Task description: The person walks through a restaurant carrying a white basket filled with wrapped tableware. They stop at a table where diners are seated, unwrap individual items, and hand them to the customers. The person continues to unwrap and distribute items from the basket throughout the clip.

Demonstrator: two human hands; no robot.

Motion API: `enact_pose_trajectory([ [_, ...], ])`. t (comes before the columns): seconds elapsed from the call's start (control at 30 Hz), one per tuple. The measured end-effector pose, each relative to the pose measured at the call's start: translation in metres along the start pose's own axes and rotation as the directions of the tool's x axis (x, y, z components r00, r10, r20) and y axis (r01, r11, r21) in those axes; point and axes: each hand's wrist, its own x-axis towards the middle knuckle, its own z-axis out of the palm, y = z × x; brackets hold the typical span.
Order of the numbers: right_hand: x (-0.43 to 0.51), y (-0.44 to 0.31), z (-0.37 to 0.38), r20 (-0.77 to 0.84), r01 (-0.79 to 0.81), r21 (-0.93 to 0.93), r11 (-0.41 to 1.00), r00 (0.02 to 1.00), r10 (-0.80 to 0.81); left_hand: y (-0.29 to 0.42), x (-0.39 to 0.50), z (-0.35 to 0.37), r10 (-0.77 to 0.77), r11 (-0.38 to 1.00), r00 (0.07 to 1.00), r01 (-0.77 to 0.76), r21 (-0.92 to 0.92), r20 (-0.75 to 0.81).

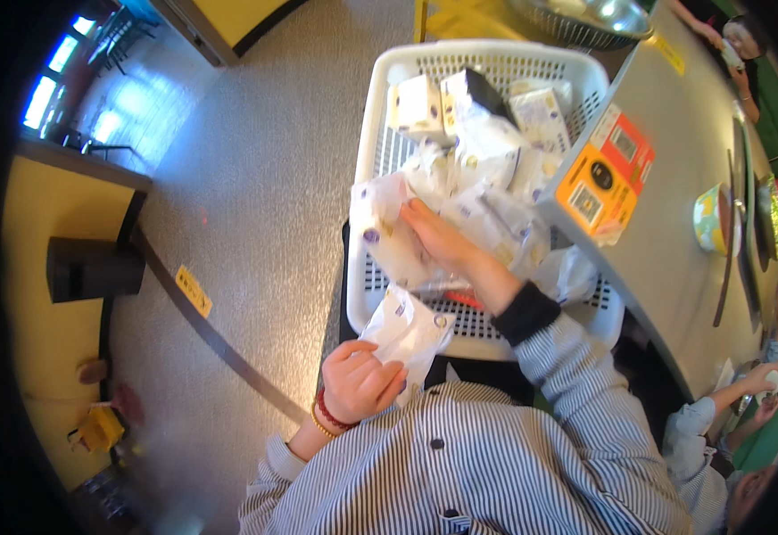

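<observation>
My left hand (362, 381) grips a thin white bag with purple print (416, 328), just in front of the near rim of a white plastic basket (360, 267). My right hand (439, 237) reaches into the basket, fingers stretched along a printed white packet (392, 241). That packet leans against the basket's left side. My right thumb is hidden, so whether it pinches the packet is unclear. Around the hand lie several crumpled white bags (489, 150) and printed white boxes (417, 107). A red item (464, 297) shows partly beneath the packets.
A metal table (670, 200) overlaps the basket's right side; stickers with printed codes (606, 180) mark its corner. A patterned paper bowl (710, 219) stands on it. A metal colander (583, 20) sits beyond the basket. Other people's hands (760, 381) work along the far side.
</observation>
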Motion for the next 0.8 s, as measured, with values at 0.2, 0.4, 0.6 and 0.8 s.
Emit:
enact_pose_trajectory([
  [0.2, -0.117, -0.082, -0.004, -0.057, 0.55, 0.252, 0.796, 0.83, -0.555, -0.025, 0.045, 0.014, 0.14, 0.985, 0.99, -0.141, 0.1, 0.019],
  [0.4, -0.186, -0.107, -0.004, 0.01, 0.397, -0.517, 0.758, 0.889, -0.458, -0.023, 0.104, 0.044, -0.199, 0.583, 0.975, 0.04, -0.812, -0.094],
  [0.6, -0.202, -0.075, -0.003, -0.017, 0.284, -0.24, 0.929, 0.955, -0.296, -0.003, 0.137, 0.081, -0.46, 0.342, 0.876, 0.325, -0.882, 0.145],
  [0.8, -0.194, -0.049, 0.0, -0.271, 0.259, -0.293, 0.92, 0.9, -0.34, 0.001, 0.127, 0.072, -0.524, 0.131, 0.816, 0.358, -0.924, 0.242],
])
